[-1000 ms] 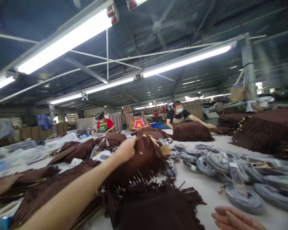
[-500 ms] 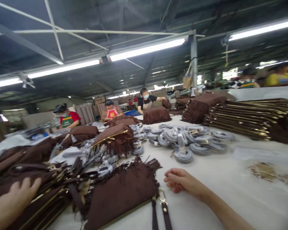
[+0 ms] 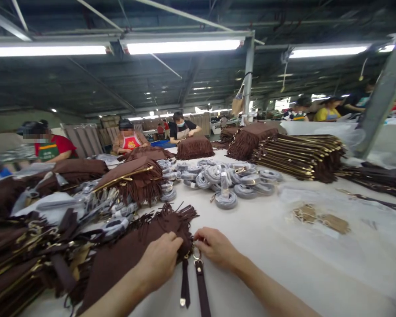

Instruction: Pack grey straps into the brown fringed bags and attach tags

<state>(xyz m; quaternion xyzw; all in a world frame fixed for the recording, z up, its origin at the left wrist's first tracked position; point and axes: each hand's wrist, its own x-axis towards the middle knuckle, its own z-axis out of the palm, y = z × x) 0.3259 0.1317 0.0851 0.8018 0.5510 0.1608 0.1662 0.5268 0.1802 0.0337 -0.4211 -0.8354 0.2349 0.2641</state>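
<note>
A dark brown fringed bag [image 3: 114, 262] lies on the white table in front of me. My left hand [image 3: 161, 255] is closed at the bag's side edge, its fingertips partly hidden behind the knuckles. Beside that edge, my right hand [image 3: 214, 246] pinches the gold clasp [image 3: 197, 254] at the top of a dark brown strap [image 3: 202, 284]. The strap hangs down toward me over the table. A short brown zip pull [image 3: 185, 281] with a metal tip dangles from the bag's corner, just left of the strap.
Coiled, grey-wrapped straps [image 3: 214, 176] lie beyond the bag. Stacked brown bags [image 3: 293, 154] stand at the back right, more bags [image 3: 9, 264] at the left. Brown tags [image 3: 333, 223] lie on clear plastic at the right. Several people sit or stand at work behind.
My left hand has moved right from the bag pile to the fringed bag's edge. My right hand has come down and left, taking hold of the strap's clasp. The view has turned right.
</note>
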